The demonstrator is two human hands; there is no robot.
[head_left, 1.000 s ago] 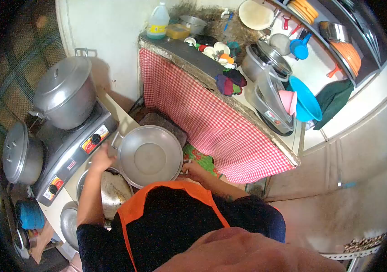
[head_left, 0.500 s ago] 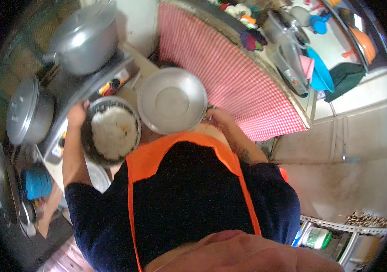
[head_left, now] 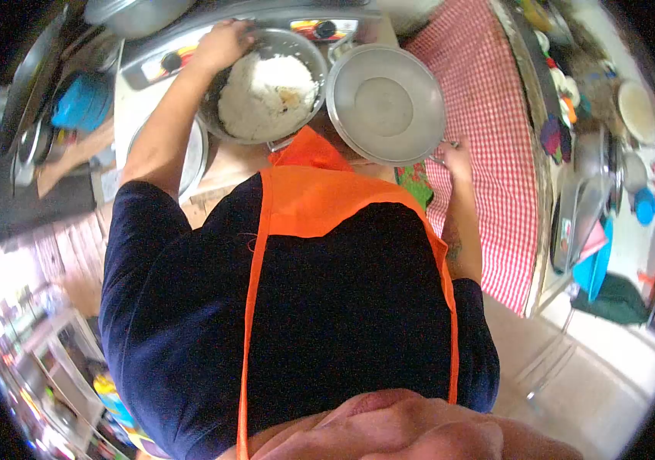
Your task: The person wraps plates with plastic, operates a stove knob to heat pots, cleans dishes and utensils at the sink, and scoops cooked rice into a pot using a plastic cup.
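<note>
My left hand [head_left: 225,44] is closed at the far left rim of a metal pot, its fingertips partly hidden. White cooked rice [head_left: 266,96] fills much of this pot [head_left: 316,65], with a brownish patch on top. To its right is a wide, shallow silver pan [head_left: 383,107] with nothing in it, tilted toward me. The fingers of my right hand [head_left: 458,159] close round the pan's handle at its lower right side.
Beyond the pot is a gas stove [head_left: 189,57] with knobs and a large pot [head_left: 136,15]. A checked red cloth [head_left: 488,153] hangs along the counter at right. A round metal lid or plate [head_left: 193,165] lies under my left forearm. Blue containers [head_left: 82,102] stand at left.
The view has turned, so the pot and pan now appear higher and further right. My left hand has shifted along the pot's rim. My right hand still holds the pan's handle.
</note>
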